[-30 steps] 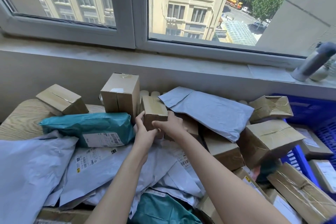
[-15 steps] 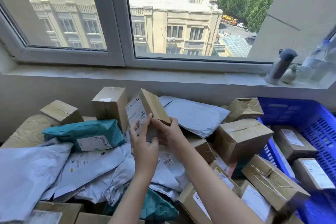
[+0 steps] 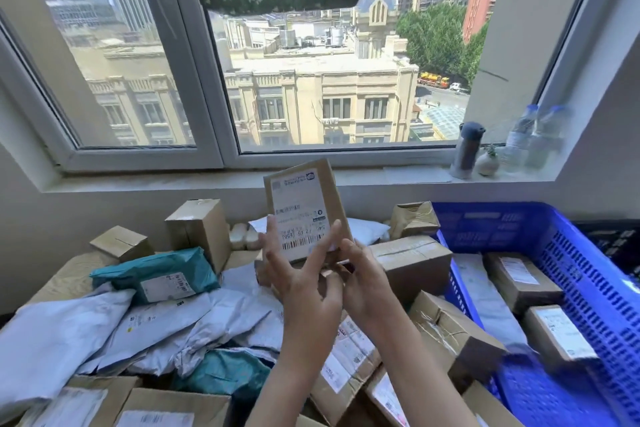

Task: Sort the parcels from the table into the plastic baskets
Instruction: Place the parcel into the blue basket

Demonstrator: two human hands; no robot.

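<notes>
1. The left hand (image 3: 304,291), at the centre of the frame, has its fingers (image 3: 327,243) spread almost straight across the lower label face of a small cardboard box (image 3: 304,204). The thumb is on the box's left edge, so the box is pinched between them.
2. The right hand (image 3: 365,282), just to the right, grips the box's lower right corner (its fingertips are hidden behind the cardboard).
3. The box is upright in the air above the pile, with its white label facing the camera.
4. Below the hands, in the lower left of the frame, the bench (image 3: 67,279) carries a heap of grey mailers (image 3: 62,333), a teal mailer (image 3: 159,270) and brown boxes.
5. At the right edge, the blue plastic basket (image 3: 602,288) holds several labelled brown boxes (image 3: 519,276).
6. At the upper right, a dark flask (image 3: 465,149) stands on the window sill (image 3: 173,180).
</notes>
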